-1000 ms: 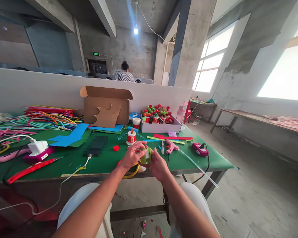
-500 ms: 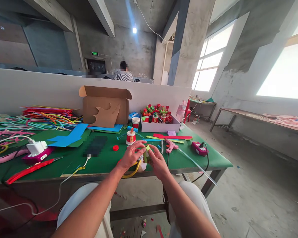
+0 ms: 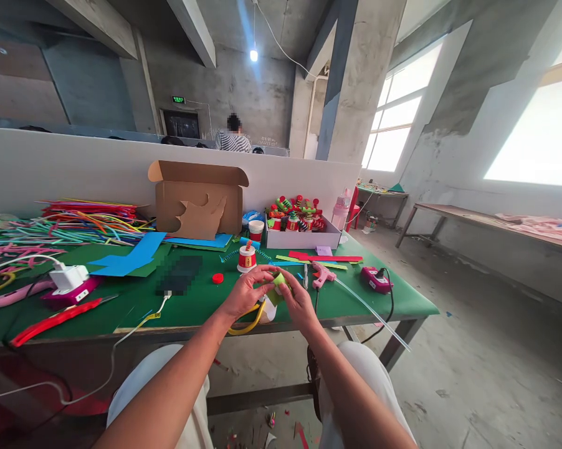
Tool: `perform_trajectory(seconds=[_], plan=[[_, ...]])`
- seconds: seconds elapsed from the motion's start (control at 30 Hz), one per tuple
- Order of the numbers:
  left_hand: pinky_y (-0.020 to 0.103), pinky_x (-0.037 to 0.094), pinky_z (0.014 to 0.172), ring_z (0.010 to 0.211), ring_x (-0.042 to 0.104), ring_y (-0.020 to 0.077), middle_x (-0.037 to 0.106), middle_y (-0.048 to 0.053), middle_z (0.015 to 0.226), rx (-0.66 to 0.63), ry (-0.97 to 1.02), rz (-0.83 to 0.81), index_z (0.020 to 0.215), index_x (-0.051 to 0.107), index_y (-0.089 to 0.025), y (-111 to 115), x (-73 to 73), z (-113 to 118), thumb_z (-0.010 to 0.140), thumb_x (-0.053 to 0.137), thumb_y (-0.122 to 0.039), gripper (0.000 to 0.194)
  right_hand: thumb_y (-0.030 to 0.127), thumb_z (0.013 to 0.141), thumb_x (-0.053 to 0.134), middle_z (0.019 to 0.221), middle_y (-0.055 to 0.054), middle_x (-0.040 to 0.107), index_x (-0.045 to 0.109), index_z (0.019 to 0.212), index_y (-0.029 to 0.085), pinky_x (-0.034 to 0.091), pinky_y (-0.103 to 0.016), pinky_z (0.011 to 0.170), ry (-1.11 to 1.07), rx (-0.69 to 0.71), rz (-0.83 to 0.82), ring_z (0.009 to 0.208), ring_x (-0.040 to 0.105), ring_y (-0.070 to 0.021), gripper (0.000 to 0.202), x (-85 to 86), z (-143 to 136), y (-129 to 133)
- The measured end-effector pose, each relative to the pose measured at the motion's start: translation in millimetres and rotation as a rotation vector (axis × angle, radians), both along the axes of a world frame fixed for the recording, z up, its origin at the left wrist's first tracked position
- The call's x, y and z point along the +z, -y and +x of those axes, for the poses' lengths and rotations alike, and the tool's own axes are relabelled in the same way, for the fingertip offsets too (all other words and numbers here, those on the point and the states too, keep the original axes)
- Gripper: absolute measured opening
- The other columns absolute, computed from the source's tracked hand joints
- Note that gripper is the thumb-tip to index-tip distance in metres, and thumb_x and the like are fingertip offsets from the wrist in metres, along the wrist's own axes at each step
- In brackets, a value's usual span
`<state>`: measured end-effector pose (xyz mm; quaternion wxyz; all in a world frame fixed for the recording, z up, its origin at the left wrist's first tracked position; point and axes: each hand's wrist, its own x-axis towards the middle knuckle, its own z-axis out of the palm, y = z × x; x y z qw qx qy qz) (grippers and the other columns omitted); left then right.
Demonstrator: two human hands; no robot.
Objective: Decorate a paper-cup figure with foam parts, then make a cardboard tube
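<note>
Between my two hands is a piece of light green paper (image 3: 276, 292), curled over at its upper end. My left hand (image 3: 248, 292) pinches its left side with thumb and fingers. On the right side, my right hand (image 3: 298, 300) grips it the same way. Just beyond my hands stands a red and white paper cup (image 3: 247, 259) with a blue roll on top and blue coiled strips at its sides. Under my hands, partly hidden, lie scissors with a yellow handle (image 3: 252, 323) near the table edge. A red bottle cap (image 3: 218, 279) is left of the cup.
A pink glue gun (image 3: 323, 275) with a long clear glue stick lies right of my hands, near paper strips (image 3: 325, 257). Behind are a box of finished cup figures (image 3: 304, 240) and a cardboard box (image 3: 199, 202). Left are pipe cleaners (image 3: 94, 218), a red utility knife (image 3: 59, 321) and cables.
The green paper has turned in my fingers, and its curled end now shows more openly. Both hands stay in nearly the same place.
</note>
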<state>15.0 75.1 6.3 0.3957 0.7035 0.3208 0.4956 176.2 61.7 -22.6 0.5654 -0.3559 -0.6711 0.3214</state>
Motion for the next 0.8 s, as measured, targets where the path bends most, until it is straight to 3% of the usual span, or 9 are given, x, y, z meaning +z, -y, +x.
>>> perform_trajectory(seconds=[0.23,0.6,0.8], plan=[[0.04,0.042,0.104,0.115,0.058,0.0244,0.066,0.009,0.12,0.036,-0.03,0.059,0.078,0.071,-0.02,1.4,1.8,-0.1,0.078,0.068,-0.04,0.02,0.056,0.091,0.047,0.13,-0.008,0.063,0.061,0.13,0.026,0.048,-0.039,0.099,0.012,0.021,-0.037,0.12,0.057,-0.0268,0.05,1.0,1.8,-0.6],[0.04,0.043,0.103,0.114,0.058,0.0243,0.065,0.009,0.119,0.07,-0.085,0.089,0.075,0.069,-0.02,4.1,4.9,0.4,0.081,0.065,-0.041,0.022,0.058,0.09,0.048,0.117,-0.007,0.067,0.061,0.13,0.028,0.043,-0.04,0.101,0.035,0.003,-0.084,0.115,0.057,-0.0259,0.052,3.8,2.0,1.6],[0.037,0.046,0.098,0.104,0.06,0.0225,0.065,0.008,0.106,0.097,-0.098,0.103,0.076,0.07,-0.02,2.8,3.5,0.2,0.08,0.065,-0.038,0.018,0.054,0.088,0.054,0.122,-0.006,0.065,0.062,0.128,0.028,0.052,-0.036,0.085,-0.014,0.016,-0.146,0.112,0.057,-0.026,0.048,0.7,2.7,0.4]])
